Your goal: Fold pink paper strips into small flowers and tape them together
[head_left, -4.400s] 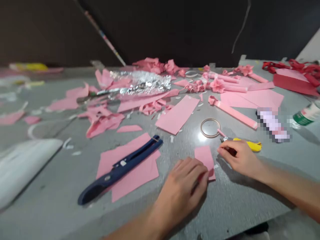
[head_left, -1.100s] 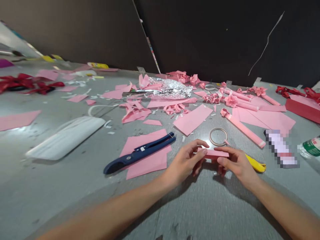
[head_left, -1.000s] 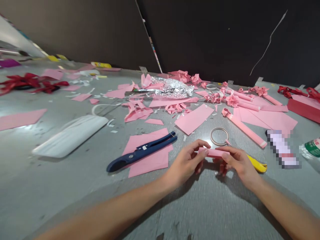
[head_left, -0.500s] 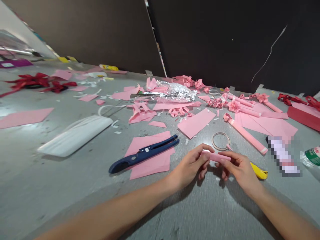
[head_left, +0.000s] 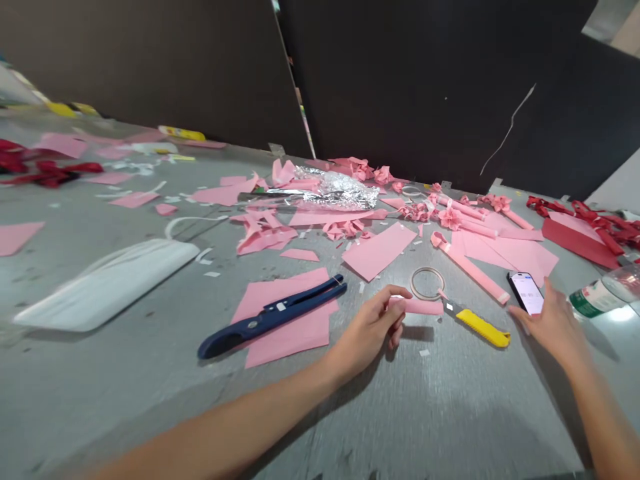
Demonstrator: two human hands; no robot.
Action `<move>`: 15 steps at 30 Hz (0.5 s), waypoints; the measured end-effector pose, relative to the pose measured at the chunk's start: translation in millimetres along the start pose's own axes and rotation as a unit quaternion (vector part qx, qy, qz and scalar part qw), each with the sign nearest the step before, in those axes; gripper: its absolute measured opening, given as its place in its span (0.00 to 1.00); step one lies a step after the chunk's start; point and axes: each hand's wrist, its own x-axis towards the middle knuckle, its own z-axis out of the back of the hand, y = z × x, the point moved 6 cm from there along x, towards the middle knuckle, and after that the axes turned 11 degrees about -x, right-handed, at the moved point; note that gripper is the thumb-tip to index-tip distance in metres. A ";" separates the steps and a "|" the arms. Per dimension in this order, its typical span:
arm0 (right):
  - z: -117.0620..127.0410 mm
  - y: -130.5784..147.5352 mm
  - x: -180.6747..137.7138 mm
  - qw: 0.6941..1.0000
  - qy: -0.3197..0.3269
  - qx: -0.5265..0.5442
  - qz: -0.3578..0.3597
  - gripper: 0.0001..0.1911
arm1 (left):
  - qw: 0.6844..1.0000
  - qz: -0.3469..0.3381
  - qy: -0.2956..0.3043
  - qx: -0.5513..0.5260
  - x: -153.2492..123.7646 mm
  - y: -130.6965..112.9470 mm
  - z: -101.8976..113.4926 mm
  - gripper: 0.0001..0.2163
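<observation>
My left hand pinches one end of a small rolled pink paper, holding it just above the grey table. My right hand is off to the right, fingers spread, touching the near edge of a phone whose screen is lit. Between the two hands lies a yellow utility knife. A thin tape ring sits just behind the roll.
A dark blue cutter rests on pink paper sheets to the left. A white face mask lies farther left. Foil, pink scraps, paper flowers and a long pink tube fill the back. A bottle lies at right.
My right hand let go of the pink roll and moved right to the phone. My left hand still holds the roll. The yellow knife is uncovered now.
</observation>
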 end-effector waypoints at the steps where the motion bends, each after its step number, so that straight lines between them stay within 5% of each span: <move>1: -7.0 -1.5 0.2 1.000 0.018 -0.015 -0.006 0.56 | 1.000 -0.002 -0.002 0.005 -0.1 0.0 0.5 0.16; 5: -14.9 -6.4 9.9 0.996 0.061 -0.055 -0.040 0.48 | 1.000 -0.003 -0.007 0.017 -0.4 -0.8 1.6 0.18; 15: -44.5 -31.6 55.3 0.995 0.066 0.047 -0.057 0.54 | 1.000 -0.006 -0.004 0.023 3.6 6.3 4.6 0.19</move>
